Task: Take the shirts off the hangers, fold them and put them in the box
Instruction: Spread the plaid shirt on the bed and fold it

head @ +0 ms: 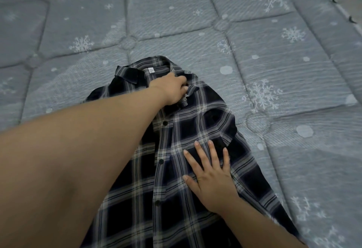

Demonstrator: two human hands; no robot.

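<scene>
A dark blue and white plaid shirt lies front up on the mattress, collar pointing away from me, its button placket running down the middle. My left hand reaches across to the collar and grips the fabric at the neck opening. My right hand lies flat on the shirt's chest, fingers straight and spread, pressing the cloth down. No hanger and no box are in view.
The shirt lies on a grey-blue quilted mattress printed with white snowflakes. The mattress's piped edge runs along the upper right corner.
</scene>
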